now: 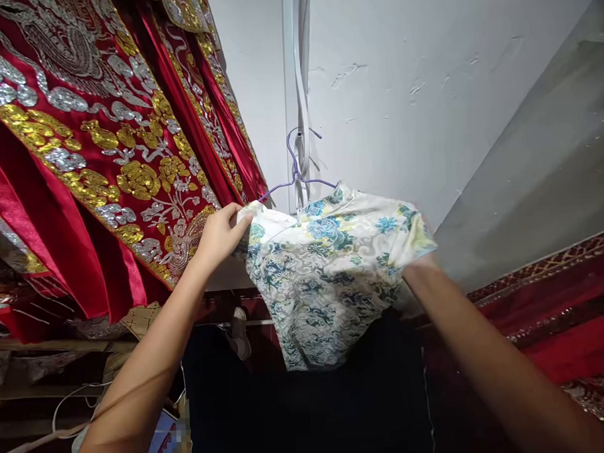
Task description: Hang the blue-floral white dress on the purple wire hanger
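Observation:
A white cheongsam [329,279] with blue, green and yellow flowers hangs on a purple wire hanger [296,177] in front of me. Its lower part passes out of sight behind my black clothing. At the garment's left shoulder, my left hand [225,233] is closed, pinching the fabric between thumb and fingers. My right hand [424,264] goes in at the right short sleeve, which covers its fingers. The hanger's right arm is partly bare near the collar, and its hook is up against white straps [300,73] on the wall.
Red robes [140,180] with gold and silver embroidery hang close on the left. More red embroidered cloth [576,308] lies at the right edge. Below on the left are a shoe [240,333], a wooden rail [36,445] and a white wire hanger [57,414]. A scuffed white wall [400,82] stands behind.

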`<state>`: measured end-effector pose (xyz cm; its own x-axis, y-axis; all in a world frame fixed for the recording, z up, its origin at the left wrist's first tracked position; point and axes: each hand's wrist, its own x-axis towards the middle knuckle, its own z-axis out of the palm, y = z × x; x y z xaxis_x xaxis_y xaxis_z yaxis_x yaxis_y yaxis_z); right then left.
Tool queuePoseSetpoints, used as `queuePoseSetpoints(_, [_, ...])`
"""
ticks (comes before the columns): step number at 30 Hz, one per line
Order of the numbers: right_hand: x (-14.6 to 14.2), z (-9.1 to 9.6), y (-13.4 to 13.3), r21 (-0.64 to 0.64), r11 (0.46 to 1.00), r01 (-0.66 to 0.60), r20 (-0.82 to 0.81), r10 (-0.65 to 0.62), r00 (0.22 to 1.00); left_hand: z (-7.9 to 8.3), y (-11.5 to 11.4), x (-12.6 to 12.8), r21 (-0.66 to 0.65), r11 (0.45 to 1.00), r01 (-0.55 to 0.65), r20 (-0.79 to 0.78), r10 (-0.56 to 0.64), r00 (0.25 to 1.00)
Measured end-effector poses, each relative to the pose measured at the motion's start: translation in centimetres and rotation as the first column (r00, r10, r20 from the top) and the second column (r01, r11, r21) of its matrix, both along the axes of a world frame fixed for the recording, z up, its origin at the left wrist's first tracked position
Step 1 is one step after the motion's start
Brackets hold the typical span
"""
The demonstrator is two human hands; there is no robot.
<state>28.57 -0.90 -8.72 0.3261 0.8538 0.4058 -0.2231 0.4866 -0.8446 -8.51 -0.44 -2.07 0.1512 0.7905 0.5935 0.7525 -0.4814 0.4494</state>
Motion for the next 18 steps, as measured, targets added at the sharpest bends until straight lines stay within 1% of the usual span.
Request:
queuePoseSetpoints(2, [1.0,1.6,-0.8,-0.024,0.999,-0.042,-0.133,0.038,0.99,-0.1,-0.3,-0.8,-0.006,1.0,0.0,0.018,0.0,1.0])
queuePoseSetpoints(4, [1.2,4.2,-1.6,-0.011,0.996,-0.086,-0.245,0.081,0.966,0.2,-0.4,-0.6,0.019,1.0,0.016,0.062,-0.017,0.998])
queuePoseSetpoints(5, [0.8,5.6,-2.1,0.008,0.993,-0.115,-0.258,0.114,0.959,0.5,-0.3,-0.3,0.029,0.999,0.026,0.087,-0.029,0.996])
queuePoseSetpoints(7, [-0.6,8.3,-3.2,0.057,0.973,-0.223,-0.184,0.23,0.956,1.3,0.2,0.5,0.037,0.998,0.05,0.142,-0.055,0.988])
queuePoseSetpoints(9, [-2.6,10.1,-4.8,0.121,0.932,-0.341,-0.084,0.351,0.932,1.8,0.8,1.2,0.025,0.998,0.059,0.195,-0.062,0.979])
queuePoseSetpoints(10, [-3.5,10.6,-5.8,0.135,0.898,-0.419,-0.021,0.425,0.905,1.9,1.1,1.4,0.024,0.998,0.05,0.224,-0.054,0.973])
queuePoseSetpoints(11, [-4.4,10.8,-6.8,0.119,0.838,-0.533,0.068,0.529,0.846,1.8,1.3,1.6,0.026,0.999,0.039,0.261,-0.045,0.964])
queuePoseSetpoints(12, [-5.1,10.8,-7.8,0.058,0.741,-0.669,0.195,0.649,0.736,1.5,1.5,1.8,0.033,0.999,0.03,0.306,-0.038,0.951])
queuePoseSetpoints(13, [-5.7,10.5,-8.7,-0.047,0.634,-0.772,0.337,0.738,0.585,1.1,1.5,1.9,0.05,0.999,0.02,0.361,-0.037,0.932])
queuePoseSetpoints(14, [-6.1,10.1,-9.3,-0.171,0.561,-0.81,0.472,0.768,0.433,0.6,1.4,2.1,0.072,0.997,0.019,0.419,-0.048,0.907])
queuePoseSetpoints(15, [-6.5,9.6,-9.7,-0.269,0.563,-0.782,0.593,0.736,0.326,0.1,1.2,2.4,0.091,0.996,0.026,0.479,-0.066,0.876])
queuePoseSetpoints(16, [-6.9,8.9,-9.7,-0.302,0.644,-0.703,0.706,0.647,0.289,-0.4,0.9,2.8,0.097,0.995,0.039,0.534,-0.085,0.841])
queuePoseSetpoints(17, [-7.3,8.1,-9.5,-0.267,0.763,-0.589,0.807,0.511,0.297,-0.8,0.5,3.4,0.088,0.994,0.061,0.585,-0.101,0.805])
queuePoseSetpoints(18, [-7.8,7.2,-9.0,-0.17,0.87,-0.463,0.885,0.342,0.317,-1.1,0.0,4.1,0.061,0.993,0.1,0.628,-0.116,0.77])
